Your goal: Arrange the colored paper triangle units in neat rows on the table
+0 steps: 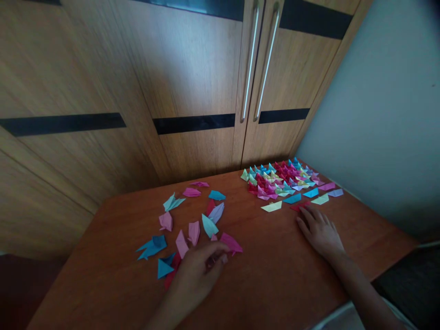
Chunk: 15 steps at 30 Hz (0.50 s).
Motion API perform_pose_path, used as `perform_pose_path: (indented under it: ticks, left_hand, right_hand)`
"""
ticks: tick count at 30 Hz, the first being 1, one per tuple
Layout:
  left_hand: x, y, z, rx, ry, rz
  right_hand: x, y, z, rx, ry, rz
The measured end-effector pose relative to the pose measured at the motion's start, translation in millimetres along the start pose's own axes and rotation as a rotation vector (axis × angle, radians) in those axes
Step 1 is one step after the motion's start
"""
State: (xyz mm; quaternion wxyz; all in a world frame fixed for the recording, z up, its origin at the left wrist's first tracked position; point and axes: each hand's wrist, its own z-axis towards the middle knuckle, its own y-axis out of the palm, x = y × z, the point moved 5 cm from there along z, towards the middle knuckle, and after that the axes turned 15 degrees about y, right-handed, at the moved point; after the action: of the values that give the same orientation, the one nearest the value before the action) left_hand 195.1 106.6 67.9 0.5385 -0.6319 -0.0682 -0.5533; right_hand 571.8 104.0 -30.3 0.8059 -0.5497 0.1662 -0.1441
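Note:
Over the loose folded papers on the left, my left hand is curled, with thumb and fingertips close together. A magenta folded paper lies right at those fingertips; whether they grip it or another small piece is hidden. My right hand rests on the table with its fingers stretched forward. Its fingertips touch or nearly touch a red flat paper boat. That boat lies in a front row with a pale yellow boat, a blue boat and several others. Behind them, opened paper boats stand crowded together.
Around my left hand are scattered a blue folded paper, a lavender one, a mint one and several pink ones. The brown table backs onto a wooden cupboard. A pale wall borders it on the right.

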Motion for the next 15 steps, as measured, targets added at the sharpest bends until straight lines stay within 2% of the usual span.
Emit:
perform_pose_path:
  ticks: [4,8,11,15]
  left_hand:
    - [-8.2,-24.7,-23.3,0.084,-0.060,0.129]
    - [-30.7,-60.2,-62.2,0.199,-0.225,0.390]
    - [-41.7,-72.4,-77.4,0.114,-0.324,0.538]
    - [-32.9,-72.3,-65.2,0.007,-0.322,0.713]
  right_hand:
    - [0.5,-6.4,1.1,0.082,-0.042,0.106]
    - [-8.8,-17.1,3.5,0.163,-0.121,0.280]
    - [-31.6,-22.5,5.4,0.117,-0.162,0.374]
    - [-79.9,-31.0,6.4,0.002,-0.186,0.526]
